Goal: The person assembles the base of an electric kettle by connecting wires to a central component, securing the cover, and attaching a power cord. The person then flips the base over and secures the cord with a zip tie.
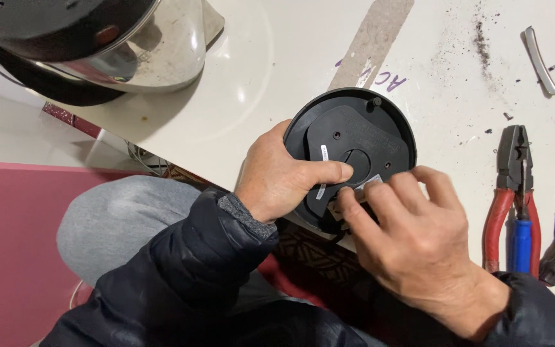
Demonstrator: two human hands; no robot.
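Fingers of our right hand (412, 238) are curled and pinched on a small white label (361, 191) at the round black base (349, 154), near its six o'clock edge. Our left hand (284, 175) clasps the base from nine o'clock, thumb pressed flat beside the centre hub. We judge the work early: the base's inner cover is still on, label only partly lifted. The base is matte plastic with screw holes. At three o'clock lie red-handled pliers (512, 193); farther, at ten o'clock, a steel kettle (97, 45).
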